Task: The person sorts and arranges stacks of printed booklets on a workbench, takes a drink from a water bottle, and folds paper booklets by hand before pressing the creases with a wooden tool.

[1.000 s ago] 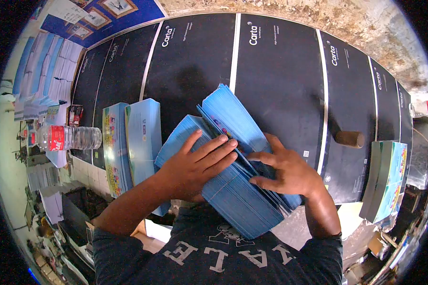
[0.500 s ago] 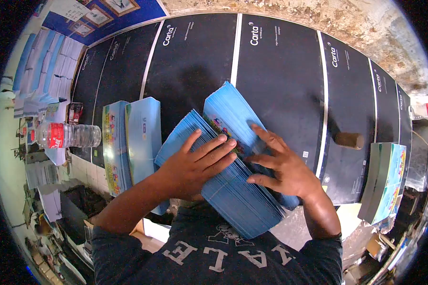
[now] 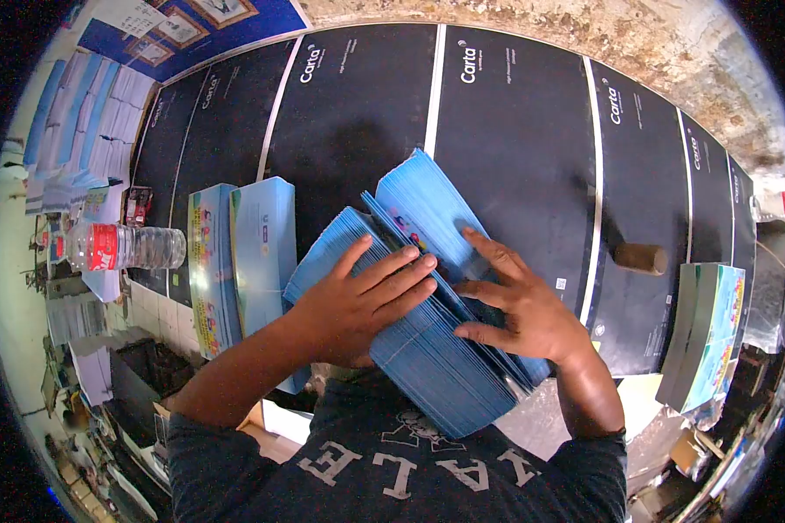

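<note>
A thick pile of thin blue booklets (image 3: pixel 445 370) slants in front of my chest, standing on edge. Across its upper side lies my left hand (image 3: pixel 366 296), open, with the fingers stretched over the edges. Beyond it leans a second batch of blue booklets (image 3: pixel 432 205), with a colourful printed cover partly showing. My right hand (image 3: pixel 523 314) is open, its spread fingers touching that batch. Between the two batches a few booklets stand slightly apart, near the fingertips of both hands. The undersides of the piles are hidden.
Two stacks of booklets (image 3: pixel 262 235) stand on the left of the black table (image 3: pixel 515 131), beside a plastic water bottle (image 3: pixel 131 248). To the right are a brown cylindrical block (image 3: pixel 640 258) and another booklet stack (image 3: pixel 702 336). Tall paper piles (image 3: pixel 87 122) rise at the far left.
A few booklets have separated from the near pile and tipped toward the far batch, widening the gap between them. Both hands have hardly moved.
</note>
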### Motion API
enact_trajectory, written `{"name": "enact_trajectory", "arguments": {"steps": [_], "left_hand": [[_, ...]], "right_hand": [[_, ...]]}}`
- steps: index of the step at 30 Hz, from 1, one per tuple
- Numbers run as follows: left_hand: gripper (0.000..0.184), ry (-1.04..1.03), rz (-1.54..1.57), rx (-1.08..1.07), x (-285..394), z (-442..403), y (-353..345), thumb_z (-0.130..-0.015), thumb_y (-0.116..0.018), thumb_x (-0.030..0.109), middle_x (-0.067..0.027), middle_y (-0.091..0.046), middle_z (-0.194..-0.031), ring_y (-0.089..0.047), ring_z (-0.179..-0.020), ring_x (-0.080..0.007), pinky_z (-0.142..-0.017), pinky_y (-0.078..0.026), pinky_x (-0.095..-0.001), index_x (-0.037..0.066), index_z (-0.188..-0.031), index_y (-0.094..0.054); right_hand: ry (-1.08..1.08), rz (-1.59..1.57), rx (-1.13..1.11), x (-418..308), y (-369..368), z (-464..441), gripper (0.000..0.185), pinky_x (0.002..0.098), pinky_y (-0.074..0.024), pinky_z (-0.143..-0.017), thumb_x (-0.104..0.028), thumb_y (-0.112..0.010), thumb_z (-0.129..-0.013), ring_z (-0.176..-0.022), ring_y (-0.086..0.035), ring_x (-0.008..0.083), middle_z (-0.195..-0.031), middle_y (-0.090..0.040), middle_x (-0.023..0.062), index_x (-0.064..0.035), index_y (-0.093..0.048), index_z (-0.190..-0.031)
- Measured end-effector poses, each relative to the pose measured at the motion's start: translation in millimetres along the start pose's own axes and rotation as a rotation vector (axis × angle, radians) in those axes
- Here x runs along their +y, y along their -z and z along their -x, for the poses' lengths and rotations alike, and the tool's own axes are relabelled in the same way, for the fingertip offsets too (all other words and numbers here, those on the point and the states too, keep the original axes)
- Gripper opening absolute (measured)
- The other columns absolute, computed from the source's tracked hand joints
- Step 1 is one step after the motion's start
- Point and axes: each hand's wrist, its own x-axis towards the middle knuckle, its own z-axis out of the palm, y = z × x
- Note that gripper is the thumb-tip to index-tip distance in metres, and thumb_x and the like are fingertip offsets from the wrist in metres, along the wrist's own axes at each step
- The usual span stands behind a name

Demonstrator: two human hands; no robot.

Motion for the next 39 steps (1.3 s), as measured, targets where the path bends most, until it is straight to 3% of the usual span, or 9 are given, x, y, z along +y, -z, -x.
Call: {"name": "enact_trajectory", "arguments": {"steps": [12, 14, 21, 23, 26, 39], "left_hand": [[0.110, -0.009, -0.017, 0.035, -0.7, 3.5, -4.7, -0.056, -0.083, 0.055, -0.0120, -0.031, -0.160, -0.029, -0.148, -0.0280, -0.114, -0.021, -0.0613, 0.010, -0.147, -0.040], [0.111, 0.000, -0.011, -0.003, -0.1, 2.5, -1.2, -0.055, -0.084, 0.055, -0.0120, -0.030, -0.160, -0.028, -0.148, -0.0281, -0.114, -0.021, -0.0616, 0.010, -0.147, -0.040], [0.115, 0.001, -0.014, -0.048, -0.4, 1.9, 0.9, -0.053, -0.086, 0.055, -0.0116, -0.030, -0.161, -0.028, -0.148, -0.0277, -0.114, -0.021, -0.0619, 0.010, -0.149, -0.038], [0.114, 0.002, -0.018, -0.011, -0.4, 1.8, -0.9, -0.055, -0.084, 0.055, -0.0117, -0.030, -0.160, -0.028, -0.148, -0.0274, -0.114, -0.021, -0.0615, 0.011, -0.149, -0.038], [0.109, 0.000, -0.021, -0.010, -0.8, 1.9, -0.7, -0.058, -0.082, 0.056, -0.0118, -0.031, -0.160, -0.028, -0.148, -0.0272, -0.115, -0.022, -0.0610, 0.011, -0.148, -0.040], [0.108, -0.005, -0.042, 0.003, -1.3, 3.1, -4.5, -0.059, -0.081, 0.056, -0.0119, -0.031, -0.160, -0.027, -0.148, -0.0274, -0.115, -0.020, -0.0593, 0.009, -0.147, -0.041]], "right_hand": [[-0.029, 0.061, -0.043, -8.9, 0.9, 1.4, 0.040, 0.0506, -0.0346, -0.114, -0.036, -0.080, -0.077, -0.137, -0.041, 0.0433, -0.154, -0.036, 0.0216, -0.0066, -0.074, -0.104], [-0.050, 0.029, -0.011, -2.7, -2.5, 3.9, 0.037, 0.0488, -0.0394, -0.110, -0.033, -0.082, -0.076, -0.140, -0.040, 0.0388, -0.156, -0.036, 0.0169, -0.0070, -0.076, -0.101], [0.026, 0.014, -0.003, 5.5, -1.5, 3.3, 0.034, 0.0479, -0.0396, -0.110, -0.029, -0.081, -0.077, -0.140, -0.040, 0.0394, -0.156, -0.036, 0.0186, -0.0052, -0.076, -0.101], [-0.020, -0.002, -0.031, 3.1, 2.0, 3.0, 0.040, 0.0499, -0.0347, -0.114, -0.032, -0.079, -0.079, -0.138, -0.040, 0.0423, -0.153, -0.036, 0.0228, -0.0041, -0.073, -0.107], [-0.034, 0.095, -0.046, -0.4, -0.6, 4.2, 0.043, 0.0482, -0.0421, -0.108, -0.034, -0.083, -0.074, -0.137, -0.043, 0.0404, -0.155, -0.036, 0.0182, -0.0054, -0.075, -0.104], [-0.048, -0.002, 0.036, 1.1, -3.2, 4.8, 0.040, 0.0496, -0.0385, -0.111, -0.036, -0.084, -0.073, -0.138, -0.041, 0.0397, -0.155, -0.037, 0.0173, -0.0097, -0.077, -0.102]]}}
